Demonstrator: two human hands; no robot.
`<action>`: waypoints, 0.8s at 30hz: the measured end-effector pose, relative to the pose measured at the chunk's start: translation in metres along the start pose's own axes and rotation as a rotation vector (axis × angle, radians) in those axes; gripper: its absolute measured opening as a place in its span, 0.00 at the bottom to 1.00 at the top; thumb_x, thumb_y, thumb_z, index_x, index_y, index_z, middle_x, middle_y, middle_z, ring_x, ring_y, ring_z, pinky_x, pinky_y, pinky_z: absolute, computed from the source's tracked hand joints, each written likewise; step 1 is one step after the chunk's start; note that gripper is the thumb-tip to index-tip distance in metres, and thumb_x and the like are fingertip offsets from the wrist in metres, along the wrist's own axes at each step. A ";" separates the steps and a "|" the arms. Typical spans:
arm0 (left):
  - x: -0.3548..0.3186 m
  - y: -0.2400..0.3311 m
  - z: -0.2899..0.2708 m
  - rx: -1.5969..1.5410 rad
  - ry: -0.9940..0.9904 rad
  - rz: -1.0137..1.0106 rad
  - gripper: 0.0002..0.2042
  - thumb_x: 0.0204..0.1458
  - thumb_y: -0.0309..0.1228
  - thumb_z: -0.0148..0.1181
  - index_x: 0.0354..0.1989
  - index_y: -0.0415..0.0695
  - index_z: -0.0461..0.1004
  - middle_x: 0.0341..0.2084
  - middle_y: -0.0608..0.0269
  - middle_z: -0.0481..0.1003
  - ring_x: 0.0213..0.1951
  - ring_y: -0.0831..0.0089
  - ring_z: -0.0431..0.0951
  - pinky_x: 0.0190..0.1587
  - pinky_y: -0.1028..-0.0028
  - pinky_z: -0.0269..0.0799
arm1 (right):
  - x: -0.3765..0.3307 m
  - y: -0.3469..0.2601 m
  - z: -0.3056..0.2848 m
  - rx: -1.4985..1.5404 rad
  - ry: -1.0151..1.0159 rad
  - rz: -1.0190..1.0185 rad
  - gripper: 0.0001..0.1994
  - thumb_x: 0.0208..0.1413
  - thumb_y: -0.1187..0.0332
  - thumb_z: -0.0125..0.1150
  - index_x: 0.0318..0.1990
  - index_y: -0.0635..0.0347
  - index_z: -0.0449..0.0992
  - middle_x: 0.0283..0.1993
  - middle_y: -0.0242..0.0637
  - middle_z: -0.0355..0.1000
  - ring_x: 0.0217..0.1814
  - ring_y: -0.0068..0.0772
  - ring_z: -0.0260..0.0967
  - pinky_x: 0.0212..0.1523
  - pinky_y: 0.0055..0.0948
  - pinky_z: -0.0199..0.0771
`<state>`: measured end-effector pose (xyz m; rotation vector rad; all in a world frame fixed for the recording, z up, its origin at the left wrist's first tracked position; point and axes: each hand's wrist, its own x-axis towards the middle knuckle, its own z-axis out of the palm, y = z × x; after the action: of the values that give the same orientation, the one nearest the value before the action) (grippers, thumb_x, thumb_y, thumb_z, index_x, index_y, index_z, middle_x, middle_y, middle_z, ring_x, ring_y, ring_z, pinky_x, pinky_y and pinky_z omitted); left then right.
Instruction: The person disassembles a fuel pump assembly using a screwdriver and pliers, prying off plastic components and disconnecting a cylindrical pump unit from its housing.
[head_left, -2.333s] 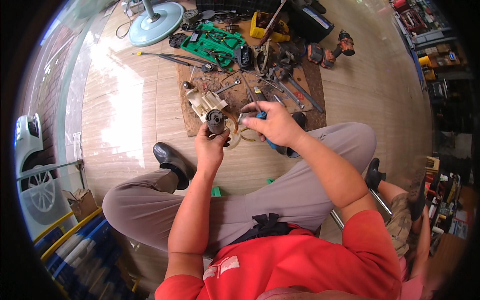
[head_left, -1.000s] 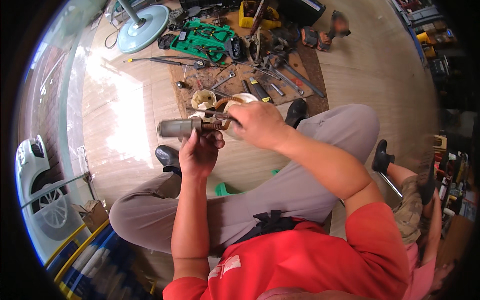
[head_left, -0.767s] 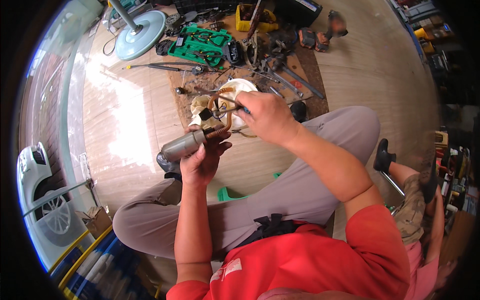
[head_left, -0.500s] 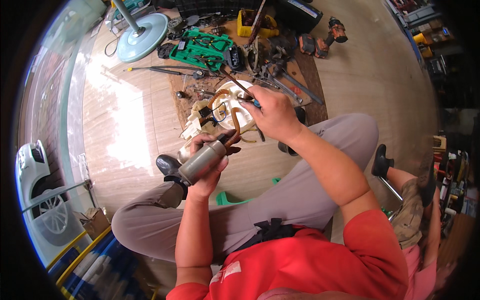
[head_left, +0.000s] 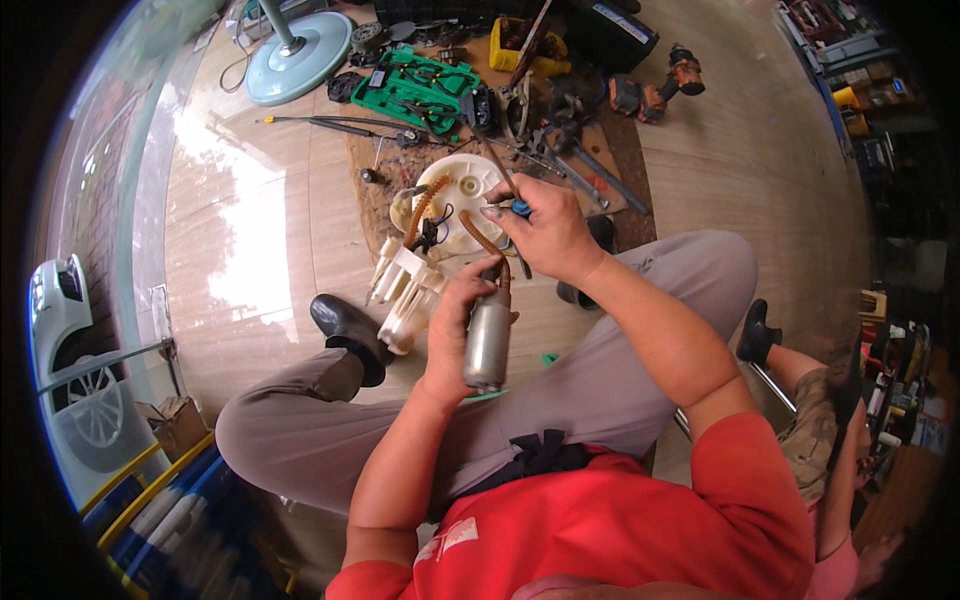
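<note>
My left hand (head_left: pixel 457 325) is closed round a silver cylindrical fuel pump (head_left: pixel 487 345), which hangs nearly upright. From its top a brown corrugated hose (head_left: pixel 481 233) bends up to a round white plastic flange (head_left: pixel 468 178). Closed near the flange's right edge, my right hand (head_left: pixel 548 228) grips a thin tool with a blue handle (head_left: pixel 521 207); its metal tip points left over the flange. A dark rod (head_left: pixel 499 165) also runs up from these fingers; how it is held is hidden. Left of the pump lies a white plastic housing (head_left: pixel 410 295), with a second corrugated hose (head_left: pixel 427 210) above it.
On a brown board (head_left: pixel 625 160) lie a green tool case (head_left: pixel 420 85), long metal tools (head_left: pixel 600 170) and a yellow bin (head_left: pixel 530 45). An orange-black cordless drill (head_left: pixel 655 90) stands right. A pale round stand base (head_left: pixel 300 60) is far left. Another person's leg (head_left: pixel 795 370) shows at right.
My left hand has moved right and turned the pump from slanting to nearly upright, uncovering more of the white housing. My right hand stays near the flange, still holding the blue-handled tool.
</note>
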<state>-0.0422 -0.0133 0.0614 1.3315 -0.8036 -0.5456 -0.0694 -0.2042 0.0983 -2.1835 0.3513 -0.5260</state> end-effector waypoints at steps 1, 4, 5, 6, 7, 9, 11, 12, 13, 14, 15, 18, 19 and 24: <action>0.003 0.000 0.003 0.040 0.056 0.040 0.31 0.37 0.09 0.67 0.49 0.45 0.62 0.57 0.50 0.68 0.59 0.61 0.68 0.58 0.67 0.67 | 0.000 -0.002 0.000 -0.038 0.008 -0.041 0.10 0.50 0.75 0.66 0.40 0.63 0.74 0.34 0.46 0.75 0.35 0.50 0.75 0.34 0.35 0.73; 0.004 0.006 -0.010 -0.255 0.081 -0.115 0.24 0.53 0.13 0.57 0.57 0.41 0.60 0.61 0.49 0.65 0.60 0.60 0.70 0.59 0.68 0.68 | 0.001 -0.007 -0.003 -0.130 0.018 -0.117 0.10 0.47 0.77 0.66 0.38 0.62 0.74 0.36 0.45 0.75 0.38 0.50 0.74 0.35 0.35 0.73; 0.004 0.002 -0.016 -0.192 0.031 -0.126 0.23 0.57 0.16 0.53 0.61 0.39 0.57 0.62 0.48 0.64 0.59 0.58 0.72 0.59 0.67 0.69 | 0.003 -0.008 -0.005 -0.146 0.011 -0.112 0.11 0.46 0.78 0.66 0.38 0.62 0.73 0.37 0.45 0.75 0.38 0.50 0.74 0.36 0.36 0.73; 0.004 0.001 -0.022 -0.277 -0.001 -0.239 0.25 0.57 0.16 0.54 0.63 0.40 0.56 0.60 0.45 0.66 0.58 0.55 0.72 0.59 0.62 0.70 | 0.004 -0.008 -0.007 -0.162 0.003 -0.106 0.11 0.46 0.78 0.66 0.37 0.62 0.73 0.37 0.45 0.74 0.39 0.50 0.74 0.36 0.36 0.73; 0.005 0.002 -0.022 -0.427 0.016 -0.281 0.26 0.58 0.19 0.54 0.64 0.40 0.54 0.59 0.42 0.67 0.57 0.52 0.73 0.59 0.60 0.71 | 0.006 -0.005 -0.006 -0.176 0.016 -0.129 0.12 0.45 0.79 0.66 0.37 0.62 0.73 0.37 0.44 0.75 0.40 0.51 0.74 0.37 0.37 0.73; 0.009 0.006 -0.022 -0.673 0.039 -0.346 0.26 0.59 0.22 0.54 0.66 0.40 0.54 0.56 0.38 0.68 0.54 0.48 0.75 0.56 0.57 0.73 | 0.005 -0.005 -0.007 -0.194 0.045 -0.181 0.13 0.44 0.80 0.66 0.38 0.61 0.73 0.38 0.44 0.75 0.40 0.51 0.74 0.38 0.38 0.74; 0.013 0.007 -0.024 -0.866 0.049 -0.392 0.26 0.60 0.24 0.54 0.66 0.40 0.55 0.55 0.35 0.69 0.53 0.43 0.75 0.54 0.53 0.75 | 0.005 -0.005 -0.010 -0.204 0.070 -0.227 0.14 0.43 0.80 0.66 0.39 0.61 0.73 0.39 0.43 0.75 0.41 0.51 0.74 0.40 0.39 0.74; 0.015 0.005 -0.030 -0.925 0.005 -0.466 0.26 0.59 0.26 0.55 0.66 0.40 0.57 0.56 0.35 0.69 0.52 0.41 0.75 0.53 0.52 0.75 | 0.005 -0.005 -0.012 -0.207 0.081 -0.247 0.15 0.42 0.80 0.67 0.39 0.60 0.74 0.40 0.43 0.76 0.41 0.51 0.74 0.40 0.39 0.74; 0.017 0.003 -0.038 -0.979 -0.038 -0.542 0.26 0.58 0.27 0.56 0.66 0.41 0.58 0.56 0.34 0.68 0.52 0.40 0.75 0.52 0.50 0.75 | 0.006 -0.004 -0.013 -0.206 0.095 -0.268 0.16 0.41 0.80 0.67 0.40 0.60 0.74 0.41 0.42 0.76 0.42 0.51 0.74 0.41 0.39 0.74; 0.020 0.003 -0.042 -1.031 -0.082 -0.618 0.27 0.57 0.28 0.57 0.65 0.41 0.60 0.56 0.34 0.68 0.52 0.38 0.74 0.52 0.49 0.75 | 0.008 -0.004 -0.015 -0.197 0.097 -0.299 0.16 0.41 0.81 0.67 0.40 0.60 0.74 0.42 0.41 0.76 0.42 0.51 0.74 0.41 0.38 0.74; 0.021 0.006 -0.043 -1.030 -0.170 -0.634 0.27 0.54 0.32 0.61 0.64 0.43 0.64 0.58 0.34 0.67 0.52 0.36 0.73 0.51 0.45 0.74 | 0.011 -0.004 -0.018 -0.188 0.101 -0.330 0.16 0.41 0.81 0.67 0.40 0.59 0.74 0.42 0.41 0.76 0.42 0.50 0.74 0.42 0.38 0.75; 0.014 0.003 -0.023 -1.058 -0.194 -0.569 0.28 0.50 0.35 0.67 0.60 0.44 0.64 0.54 0.36 0.70 0.50 0.41 0.75 0.49 0.48 0.75 | 0.013 -0.005 -0.021 -0.166 0.048 -0.417 0.16 0.40 0.81 0.67 0.39 0.57 0.75 0.44 0.38 0.77 0.41 0.47 0.74 0.42 0.37 0.75; 0.013 0.000 -0.016 -0.936 -0.206 -0.540 0.28 0.48 0.31 0.70 0.56 0.45 0.62 0.50 0.40 0.73 0.48 0.46 0.77 0.48 0.50 0.75 | 0.011 -0.004 -0.020 -0.162 0.015 -0.439 0.16 0.40 0.81 0.67 0.39 0.57 0.75 0.44 0.37 0.77 0.41 0.46 0.74 0.42 0.36 0.75; 0.010 0.000 -0.002 -0.632 -0.151 -0.558 0.30 0.49 0.20 0.66 0.57 0.44 0.55 0.47 0.52 0.74 0.47 0.66 0.75 0.47 0.69 0.73 | 0.006 0.001 -0.023 -0.219 0.009 -0.400 0.16 0.40 0.80 0.67 0.39 0.56 0.76 0.46 0.34 0.77 0.42 0.44 0.73 0.42 0.35 0.75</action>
<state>-0.0344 -0.0202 0.0631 0.9112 -0.3123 -1.2387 -0.0747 -0.2225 0.1120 -2.4789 -0.0309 -0.7442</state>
